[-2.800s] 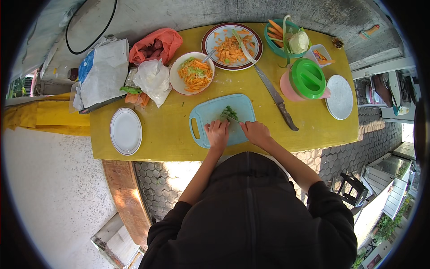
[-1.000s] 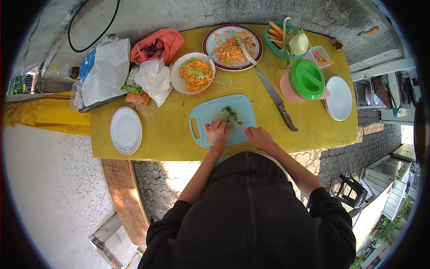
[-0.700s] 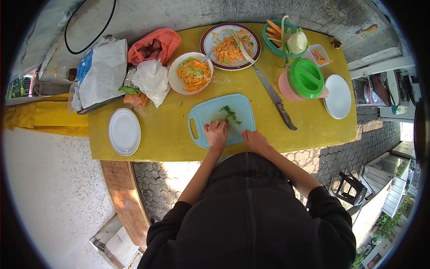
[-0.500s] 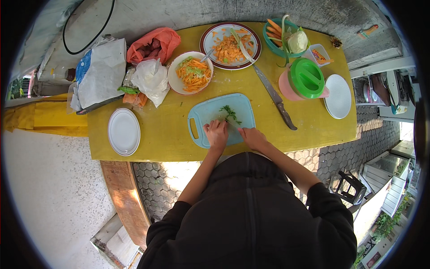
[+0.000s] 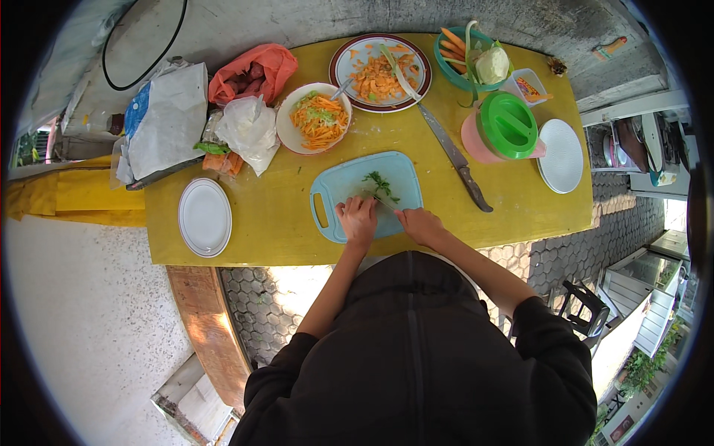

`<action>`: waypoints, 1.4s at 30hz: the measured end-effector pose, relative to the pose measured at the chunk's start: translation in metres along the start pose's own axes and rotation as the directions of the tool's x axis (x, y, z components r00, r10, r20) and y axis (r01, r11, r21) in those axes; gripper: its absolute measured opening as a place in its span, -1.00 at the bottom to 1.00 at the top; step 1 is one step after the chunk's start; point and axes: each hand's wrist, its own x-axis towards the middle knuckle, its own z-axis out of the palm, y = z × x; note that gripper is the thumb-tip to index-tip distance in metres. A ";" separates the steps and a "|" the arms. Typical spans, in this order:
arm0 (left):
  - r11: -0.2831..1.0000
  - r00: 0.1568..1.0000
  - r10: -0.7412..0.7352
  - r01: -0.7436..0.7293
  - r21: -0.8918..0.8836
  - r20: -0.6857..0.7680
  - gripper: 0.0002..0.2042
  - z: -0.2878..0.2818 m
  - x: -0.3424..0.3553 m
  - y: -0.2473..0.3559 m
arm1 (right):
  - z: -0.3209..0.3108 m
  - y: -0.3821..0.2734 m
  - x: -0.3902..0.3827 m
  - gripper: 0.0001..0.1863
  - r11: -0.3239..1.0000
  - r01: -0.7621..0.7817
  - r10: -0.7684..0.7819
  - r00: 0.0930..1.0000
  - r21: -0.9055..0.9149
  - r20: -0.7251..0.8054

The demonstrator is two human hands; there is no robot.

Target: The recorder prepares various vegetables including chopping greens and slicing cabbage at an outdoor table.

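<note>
apparently we chopped greens (image 5: 380, 181) on the board (image 5: 402, 166), left hand (image 5: 358, 218) pinching them, right hand (image 5: 422, 225) clutching a knife (image 5: 387, 204); next cut likely needed steadiness.

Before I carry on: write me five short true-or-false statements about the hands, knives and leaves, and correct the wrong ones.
1. The left hand is over the blue cutting board. True.
2. A large knife lies on the yellow table. True.
3. The right hand holds a smaller knife. True.
4. The left hand holds the large knife. False: the left hand is at the green leaves; nobody holds the large knife.
5. The green leaves lie right of the large knife. False: they lie left of it, on the blue cutting board.
</note>
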 end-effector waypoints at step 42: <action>0.999 1.000 -0.007 0.007 0.047 -0.011 -0.93 -0.010 0.001 0.005 | 0.009 0.006 -0.001 -0.44 0.996 0.025 -0.035 0.991 -0.080 -0.129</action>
